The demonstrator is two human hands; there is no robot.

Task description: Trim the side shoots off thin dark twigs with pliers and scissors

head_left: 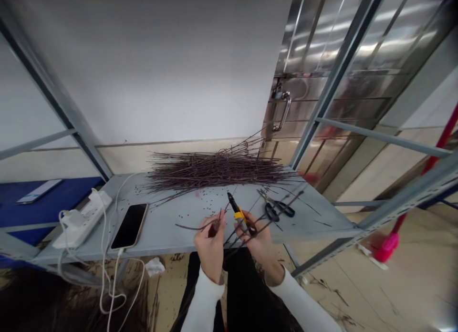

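Observation:
My left hand (212,243) is closed, its fingers pinching a thin dark twig (188,227) whose end sticks out to the left. Yellow-handled pliers or cutters (238,214) with a black head are in my right hand (258,241), the head pointing up and away from me. Several long dark twigs (286,207) also run through or under the right hand and stretch to the right. Both hands are close together over the front edge of the grey shelf (171,239). Behind them lies a big heap of dark twigs (211,170).
Scissors with dark handles (275,209) rest right of my hands. At the left are a phone (130,226) with a cable plugged in and a white power strip (84,220). Small dark bits (211,201) are scattered across the shelf. Metal uprights (336,79) frame both sides.

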